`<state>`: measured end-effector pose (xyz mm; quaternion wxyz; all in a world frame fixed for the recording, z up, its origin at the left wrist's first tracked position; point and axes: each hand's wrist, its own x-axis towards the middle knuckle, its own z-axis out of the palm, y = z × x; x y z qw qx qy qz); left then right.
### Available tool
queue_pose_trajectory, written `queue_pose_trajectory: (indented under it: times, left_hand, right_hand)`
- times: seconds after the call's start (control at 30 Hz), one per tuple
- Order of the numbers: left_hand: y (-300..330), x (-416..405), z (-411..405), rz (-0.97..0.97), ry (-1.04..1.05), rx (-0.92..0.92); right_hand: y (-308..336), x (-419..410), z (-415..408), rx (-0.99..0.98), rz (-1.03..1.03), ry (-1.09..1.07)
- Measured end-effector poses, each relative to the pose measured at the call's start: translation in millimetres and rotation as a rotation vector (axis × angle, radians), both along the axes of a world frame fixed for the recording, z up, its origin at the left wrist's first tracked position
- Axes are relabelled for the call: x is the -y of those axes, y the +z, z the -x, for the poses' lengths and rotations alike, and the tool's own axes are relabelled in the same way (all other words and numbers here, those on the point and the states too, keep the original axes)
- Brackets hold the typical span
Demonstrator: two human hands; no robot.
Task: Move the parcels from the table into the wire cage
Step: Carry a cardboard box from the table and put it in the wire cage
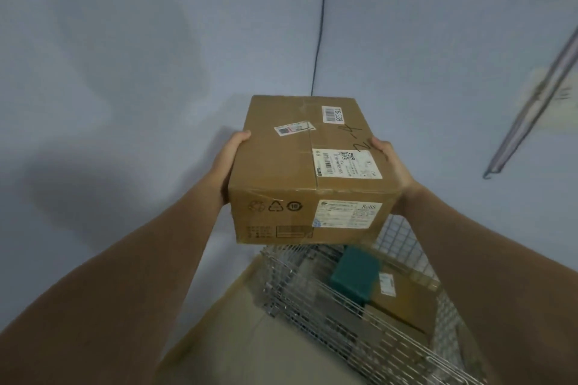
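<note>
Black cable (319,25) runs down grey wall (125,40); blurred, perhaps metal, bar (531,109) right.

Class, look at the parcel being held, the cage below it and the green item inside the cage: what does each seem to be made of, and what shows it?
Held parcel: matte brown corrugated cardboard, judging by taped seams, printed recycling marks and paper labels.
Wire cage: shiny silver metal wire, seen in its thin gridded bars.
Green box: smooth teal surface, possibly plastic or coated card; too blurred to tell.
</note>
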<state>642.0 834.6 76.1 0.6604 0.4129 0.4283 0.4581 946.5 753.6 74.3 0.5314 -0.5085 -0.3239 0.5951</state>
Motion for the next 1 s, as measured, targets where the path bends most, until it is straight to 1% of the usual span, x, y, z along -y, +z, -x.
queue_pose_trajectory:
  times: [0.13, 0.23, 0.37, 0.53, 0.73, 0.83, 0.9, 1.0]
  left_hand:
    - [-26, -57, -84, 0.057, -0.166, -0.010]
    - [-57, -92, -144, 0.101, -0.250, -0.040]
    - [-104, -138, -214, 0.107, -0.267, -0.118]
    - [-175, -192, -291, 0.152, -0.266, -0.262]
    - [-283, -253, -343, 0.162, -0.216, -0.408]
    - [-347, -273, -351, 0.232, -0.222, -0.491]
    - [-399, -283, -353, 0.293, -0.242, -0.512]
    - [-473, -282, -359, 0.367, -0.193, -0.584]
  right_hand:
    - [-23, -14, -70, -0.006, 0.019, -0.147]
    - [-53, -24, -123, -0.003, 0.060, -0.241]
    - [-94, -45, -188, -0.003, 0.129, -0.310]
    - [-161, -103, -257, 0.040, 0.292, -0.346]
    - [-279, -179, -308, 0.052, 0.399, -0.325]
    - [-356, -205, -318, 0.033, 0.487, -0.310]
    - [-410, -218, -318, 0.073, 0.569, -0.303]
    - [-490, -237, -309, 0.144, 0.704, -0.333]
